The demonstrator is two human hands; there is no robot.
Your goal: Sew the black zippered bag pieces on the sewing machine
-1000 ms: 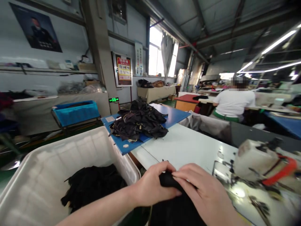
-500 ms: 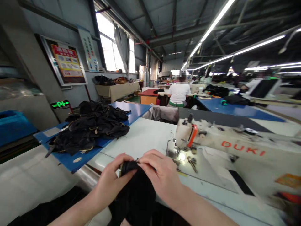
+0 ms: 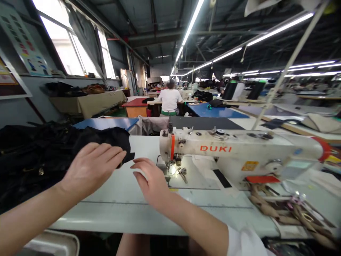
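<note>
My left hand [image 3: 93, 165] is closed on the edge of a black fabric piece [image 3: 114, 138], held up over the table's left part beside a dark heap of black fabric pieces [image 3: 23, 156]. The fingers hide part of the grip. My right hand [image 3: 151, 181] hovers between that piece and the sewing machine's needle area, thumb and fingers apart, with nothing in it. Close to its right stands a white sewing machine [image 3: 215, 149] marked DUKI, its lamp lit over the needle plate. The black piece's tab end points toward my right fingertips without touching them.
A black strip [image 3: 222, 178] lies on white material under the machine arm. To the right, a tray [image 3: 314, 213] holds brown cloth bits and small tools. A person in a white top [image 3: 170, 99] sits farther back. A slanted pole [image 3: 290, 67] rises behind the machine.
My view has swung to the right. My left hand has carried the black piece from in front of me to the heap on the left. My right hand has let go of it and opened.
</note>
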